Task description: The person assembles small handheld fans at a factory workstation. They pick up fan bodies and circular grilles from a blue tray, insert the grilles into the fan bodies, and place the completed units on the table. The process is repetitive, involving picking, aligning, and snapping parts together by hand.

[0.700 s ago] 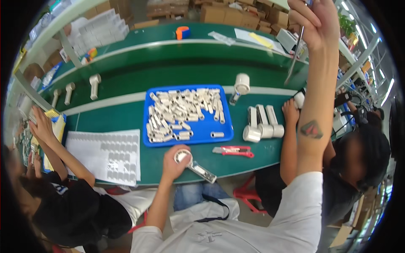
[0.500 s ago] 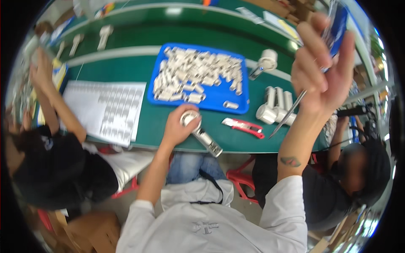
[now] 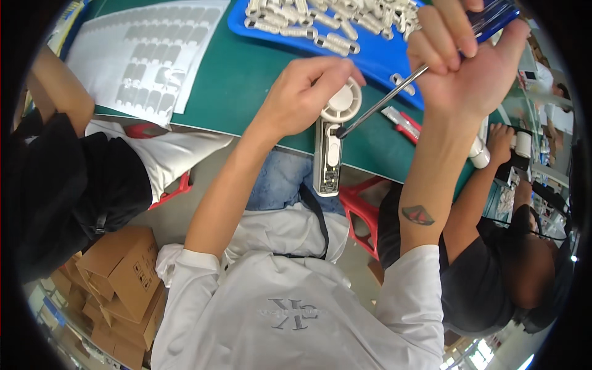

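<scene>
My left hand (image 3: 302, 95) is closed around the round head of a white handheld fan (image 3: 333, 151), thumb over the rim. The fan's handle points toward me past the table edge, its long inner strip with a pale oval piece facing up. In my right hand (image 3: 453, 77), raised at the upper right, is a screwdriver (image 3: 385, 102) with a clear blue handle. Its metal shaft slants down to the left, and the tip meets the fan's handle just below the head. Whether it sits in a screw cannot be made out.
Beyond my hands is a blue tray (image 3: 376, 65) with many small white parts. A red utility knife (image 3: 404, 125) lies right of the fan, partly behind my forearm. White sticker sheets (image 3: 148, 55) are at left. Co-workers sit on both sides; one's hand (image 3: 501, 140) is near white parts (image 3: 478, 152).
The screwdriver has come down and left so its tip meets the fan's handle. The fan has turned more upright, handle toward me. The view has shifted closer to the table edge.
</scene>
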### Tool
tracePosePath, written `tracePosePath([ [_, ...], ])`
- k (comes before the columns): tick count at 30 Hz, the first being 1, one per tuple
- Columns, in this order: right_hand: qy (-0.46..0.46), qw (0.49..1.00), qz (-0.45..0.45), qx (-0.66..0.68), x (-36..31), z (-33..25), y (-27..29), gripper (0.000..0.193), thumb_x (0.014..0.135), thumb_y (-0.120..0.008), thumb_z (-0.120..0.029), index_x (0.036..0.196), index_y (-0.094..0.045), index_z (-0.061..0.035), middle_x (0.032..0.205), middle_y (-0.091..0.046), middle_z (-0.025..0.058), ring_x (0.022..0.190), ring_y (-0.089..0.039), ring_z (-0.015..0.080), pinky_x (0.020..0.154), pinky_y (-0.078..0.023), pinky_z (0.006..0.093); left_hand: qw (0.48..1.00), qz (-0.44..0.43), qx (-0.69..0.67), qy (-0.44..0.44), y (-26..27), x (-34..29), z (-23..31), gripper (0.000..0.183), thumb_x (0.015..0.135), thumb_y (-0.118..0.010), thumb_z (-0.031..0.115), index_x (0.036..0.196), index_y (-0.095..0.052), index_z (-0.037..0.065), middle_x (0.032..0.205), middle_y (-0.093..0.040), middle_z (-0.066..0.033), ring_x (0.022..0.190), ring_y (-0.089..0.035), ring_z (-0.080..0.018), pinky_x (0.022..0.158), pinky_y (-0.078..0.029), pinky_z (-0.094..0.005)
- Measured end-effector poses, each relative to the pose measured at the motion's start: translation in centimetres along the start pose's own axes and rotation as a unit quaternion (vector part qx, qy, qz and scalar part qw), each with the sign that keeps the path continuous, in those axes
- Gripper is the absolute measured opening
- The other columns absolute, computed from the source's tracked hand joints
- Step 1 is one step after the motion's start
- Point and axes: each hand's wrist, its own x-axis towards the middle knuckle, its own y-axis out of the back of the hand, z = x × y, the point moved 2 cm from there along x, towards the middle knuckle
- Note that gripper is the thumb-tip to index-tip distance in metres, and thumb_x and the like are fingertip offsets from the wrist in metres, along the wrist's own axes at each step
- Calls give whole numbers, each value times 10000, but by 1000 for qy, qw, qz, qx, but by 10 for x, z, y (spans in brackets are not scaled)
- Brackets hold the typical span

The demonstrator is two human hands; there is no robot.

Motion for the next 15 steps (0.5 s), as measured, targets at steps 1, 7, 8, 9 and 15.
tracePosePath([
  [1,-4,1000,10,-7,0,1,5,529,1039,-312,-557,937,-543,-92,554,-351,-28,385,-220,61,331,-164,223,1000,-4,9,-4,-3,1,0,478,1047,-417,366,967,-681,-25,819,-688,-68,736,-644,-113,670,-508,-246],
  [7,7,992,26,-122,7,10,23,478,1054,-327,-506,958,-535,-86,581,-356,-37,407,-217,47,330,-159,203,1000,-12,15,4,-8,6,-4,488,1040,-424,386,942,-683,-16,764,-677,-57,670,-632,-95,591,-487,-225],
  [8,-42,998,33,35,7,14,22,475,1054,-330,-503,958,-532,-84,587,-354,-38,411,-217,47,332,-162,202,1000,-7,13,2,-9,6,-4,490,1039,-425,389,938,-684,-16,761,-677,-56,665,-630,-93,584,-485,-224],
  [9,-86,971,59,214,7,19,20,472,1055,-332,-500,958,-529,-82,592,-353,-38,416,-216,47,334,-166,201,1000,-3,5,10,-9,6,-3,505,1037,-422,403,933,-689,-13,765,-679,-60,667,-634,-97,590,-489,-230],
  [15,-25,998,54,22,8,23,34,464,1057,-336,-489,964,-513,-69,612,-361,-36,429,-226,45,346,-174,196,1000,5,7,-2,-10,7,-5,562,1036,-397,442,892,-698,-11,758,-681,-69,661,-636,-104,590,-492,-237],
])
